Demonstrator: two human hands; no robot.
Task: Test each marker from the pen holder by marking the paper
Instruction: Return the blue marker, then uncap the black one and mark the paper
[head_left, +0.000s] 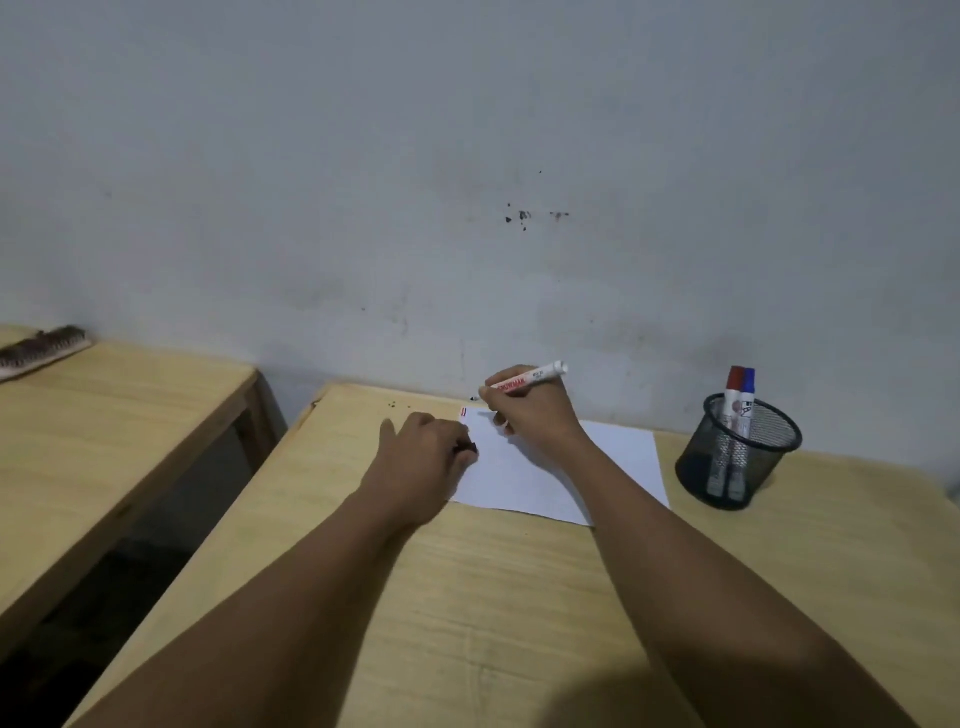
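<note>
A white sheet of paper lies on the wooden desk near the wall. Short red marks show at its far left corner. My right hand grips an uncapped white marker, its black tip just above and beyond that corner. My left hand rests on the paper's left edge, fingers curled around a small dark cap. A black mesh pen holder stands at the right with a red-capped marker and a blue-capped marker upright inside.
A second wooden table stands at the left across a dark gap, with a brush at its far corner. The stained grey wall runs right behind the desk. Small dark specks lie near the desk's far left corner.
</note>
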